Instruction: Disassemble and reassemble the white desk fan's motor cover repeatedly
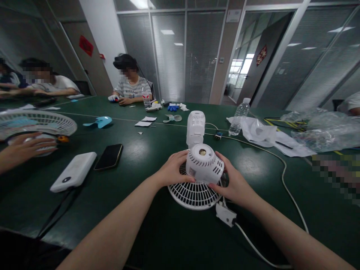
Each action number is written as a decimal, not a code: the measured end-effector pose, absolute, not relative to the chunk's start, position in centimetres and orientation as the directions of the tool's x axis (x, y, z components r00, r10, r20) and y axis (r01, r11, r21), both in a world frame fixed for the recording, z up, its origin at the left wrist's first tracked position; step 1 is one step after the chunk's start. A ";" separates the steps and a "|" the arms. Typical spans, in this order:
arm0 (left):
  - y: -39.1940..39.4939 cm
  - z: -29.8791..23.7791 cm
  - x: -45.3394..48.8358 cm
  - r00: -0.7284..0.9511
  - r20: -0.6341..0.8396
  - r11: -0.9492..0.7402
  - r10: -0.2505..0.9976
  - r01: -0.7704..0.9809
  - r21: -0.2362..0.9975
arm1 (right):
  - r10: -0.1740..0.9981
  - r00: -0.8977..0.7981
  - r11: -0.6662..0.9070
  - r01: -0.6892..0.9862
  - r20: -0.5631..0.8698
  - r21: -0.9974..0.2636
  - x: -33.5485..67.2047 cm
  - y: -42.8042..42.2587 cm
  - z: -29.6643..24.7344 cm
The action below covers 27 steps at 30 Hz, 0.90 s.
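Between my two hands is a white fan motor housing (201,168) with vent slots and a round hole on top. My left hand (176,168) grips its left side, thumb along the lower front. My right hand (229,180) holds the right side, fingers curled around it. Beneath the housing lies a round white fan grille (194,198), partly covered by it. Just behind stands another white slotted fan part (196,125). A small white box (225,215) on a cable (253,243) rests by my right wrist.
Left of me are a white power bank (73,171), a black phone (108,156) and a blue fan blade (99,122). Another person's hand (30,146) is near a large grille (64,122). A water bottle (239,116), white sheets (261,133) and plastic wrap (329,127) lie to the right.
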<state>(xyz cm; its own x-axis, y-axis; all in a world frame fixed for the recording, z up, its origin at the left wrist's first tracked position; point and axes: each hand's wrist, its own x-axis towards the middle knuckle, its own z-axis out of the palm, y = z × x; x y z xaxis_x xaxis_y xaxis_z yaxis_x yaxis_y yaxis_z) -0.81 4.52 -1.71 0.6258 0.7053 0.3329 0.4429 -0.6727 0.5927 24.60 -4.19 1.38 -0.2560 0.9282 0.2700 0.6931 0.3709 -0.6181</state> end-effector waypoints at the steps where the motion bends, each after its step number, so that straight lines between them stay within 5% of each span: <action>1: 4.6 -1.7 -1.1 0.617 0.351 -0.673 0.704 0.423 0.607 | 0.926 -0.259 0.375 0.700 0.273 -0.607 24.5 -4.3 1.6; 7: 6.3 -2.1 -3.3 0.320 0.497 -0.590 0.807 0.414 0.693 | 0.949 -0.224 0.311 0.790 0.223 -0.528 25.5 -5.1 3.9; 14: 8.0 -4.5 -4.2 0.307 0.224 -0.368 0.925 0.579 0.727 | 0.973 0.120 -0.015 0.885 0.198 -0.465 30.6 -7.8 4.2; 21: 7.6 -4.0 -4.1 0.365 0.117 -0.340 0.924 0.637 0.692 | 0.745 0.629 -0.542 0.765 0.222 -0.348 35.7 -13.9 2.2; 27: 6.8 -3.1 -4.0 0.374 0.074 -0.326 0.924 0.676 0.660 | 0.604 0.758 -0.649 0.648 0.248 -0.400 37.2 -16.7 1.1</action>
<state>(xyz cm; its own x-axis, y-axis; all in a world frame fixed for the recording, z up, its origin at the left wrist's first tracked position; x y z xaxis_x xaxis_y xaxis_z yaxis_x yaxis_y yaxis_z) -4.00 6.75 -3.14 0.3742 0.9244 0.0737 0.6764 -0.3264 0.6602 37.25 -16.66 1.15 0.7577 0.6037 0.2478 0.6475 -0.6485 -0.4001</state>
